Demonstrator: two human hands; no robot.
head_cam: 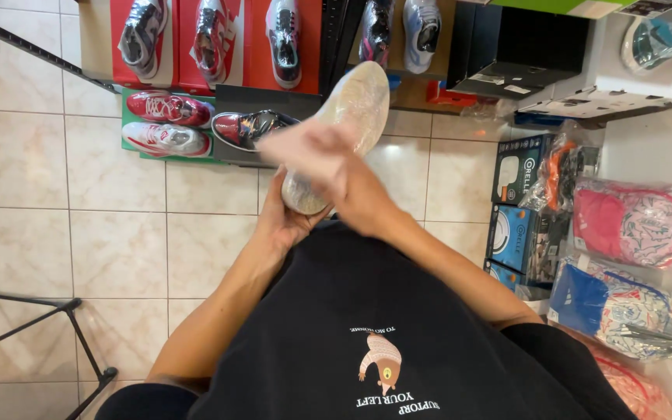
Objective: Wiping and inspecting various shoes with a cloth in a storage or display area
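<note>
A pale shoe (355, 101), sole up and wrapped in clear film, points away from me at chest height. My left hand (281, 218) cups its heel end from below. My right hand (328, 167) lies across the sole, blurred by motion, with a pinkish cloth-like piece (289, 144) under its fingers. My black shirt fills the lower part of the view.
Several sneakers stand on red and green boxes (165, 120) on the tiled floor ahead. Black boxes (515, 47) sit to the upper right. On the right, a white shelf (647, 148) carries wrapped shoes and blue boxes (519, 233). A black metal stand leg (79, 334) is at lower left.
</note>
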